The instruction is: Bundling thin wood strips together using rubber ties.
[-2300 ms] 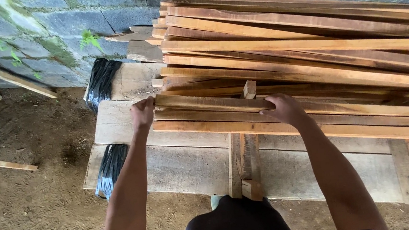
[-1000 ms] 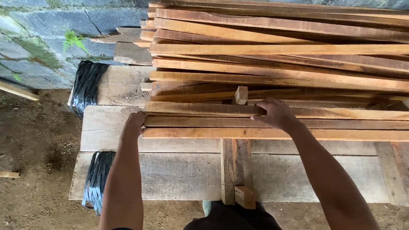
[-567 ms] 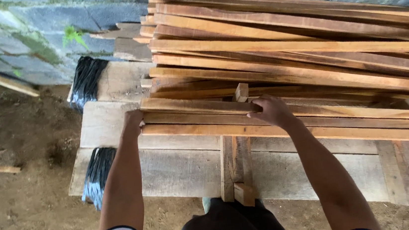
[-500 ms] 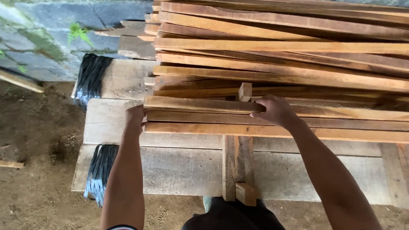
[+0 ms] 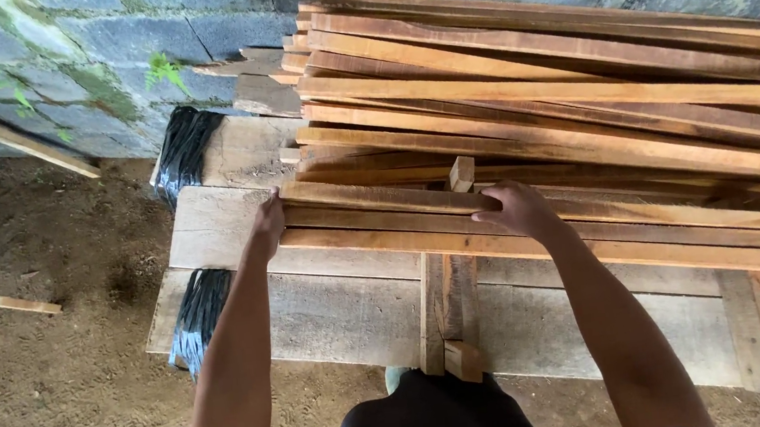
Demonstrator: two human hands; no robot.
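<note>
the near slats (image 5: 379,206) on the desk (image 5: 334,311) are pressed at their left ends by the flat, open left hand (image 5: 267,224), one is clasped mid-length by the right hand (image 5: 517,210), and none appears lifted from the stack (image 5: 572,84) yet.

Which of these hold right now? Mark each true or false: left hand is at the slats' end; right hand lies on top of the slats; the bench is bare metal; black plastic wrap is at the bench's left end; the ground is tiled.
1. The left hand is at the end of the long orange-brown wooden slats: true.
2. The right hand lies on top of the slats: true.
3. The bench is bare metal: false, it is a grey weathered plank bench.
4. Black plastic wrap sits at the bench's left end: true.
5. The ground is tiled: false, it is brown dirt ground.
</note>
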